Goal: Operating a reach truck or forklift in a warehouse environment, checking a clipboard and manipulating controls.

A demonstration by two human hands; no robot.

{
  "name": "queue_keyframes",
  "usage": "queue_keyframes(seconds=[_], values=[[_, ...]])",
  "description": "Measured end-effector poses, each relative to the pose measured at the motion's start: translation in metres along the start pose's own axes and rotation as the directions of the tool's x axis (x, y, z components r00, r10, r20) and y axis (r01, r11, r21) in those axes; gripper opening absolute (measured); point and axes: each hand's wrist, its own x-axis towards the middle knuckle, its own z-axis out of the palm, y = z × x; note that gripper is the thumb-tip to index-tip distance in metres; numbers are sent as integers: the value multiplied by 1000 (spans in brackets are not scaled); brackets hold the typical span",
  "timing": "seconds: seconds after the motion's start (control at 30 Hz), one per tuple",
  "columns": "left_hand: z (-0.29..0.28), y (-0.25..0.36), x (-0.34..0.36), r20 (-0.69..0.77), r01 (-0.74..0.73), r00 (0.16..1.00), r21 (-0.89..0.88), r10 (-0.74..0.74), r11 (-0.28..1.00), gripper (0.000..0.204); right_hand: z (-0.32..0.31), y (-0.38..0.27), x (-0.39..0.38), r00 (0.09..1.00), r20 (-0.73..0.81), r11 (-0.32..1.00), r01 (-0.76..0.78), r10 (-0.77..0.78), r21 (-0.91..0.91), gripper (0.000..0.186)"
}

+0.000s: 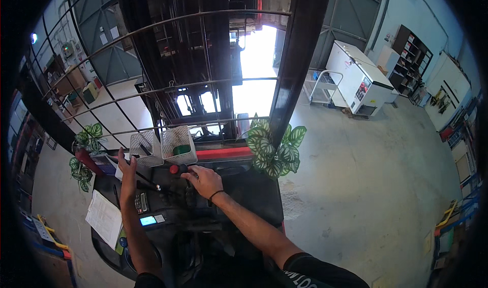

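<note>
My left hand is raised at the left of the dark console, fingers stretched up and thumb apart. Just behind it are a white mesh basket with a dark item in it and some pale papers or boxes. My right hand, a dark band at its wrist, has its fingers curled beside a red round button. Whatever those fingers close on is dark and partly hidden. Below my hands lie a calculator, a small lit screen and a clipboard with papers.
A second mesh basket holds something green. Leafy plants stand by the dark mast and wire guard. Beyond are a white chest freezer, a white trolley, a bookshelf and racks along the right.
</note>
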Motion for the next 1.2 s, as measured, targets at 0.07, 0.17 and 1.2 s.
queue_keyframes(seconds=[0.07,0.17,1.2], values=[[-6,-14,9,7,-24,1000,53,24,998,84,-3,-5,2,999,50,1000,-20,20,-1,55],[-1,-13,14,21,-57,998,50,56,997,88,-5,-2,4,1000,-2,1000,2,-2,-17,57],[-17,21,-9,45,-35,999,133,29,990,93,-51,50,-28,994,82,864,109,-78,-492,118]])
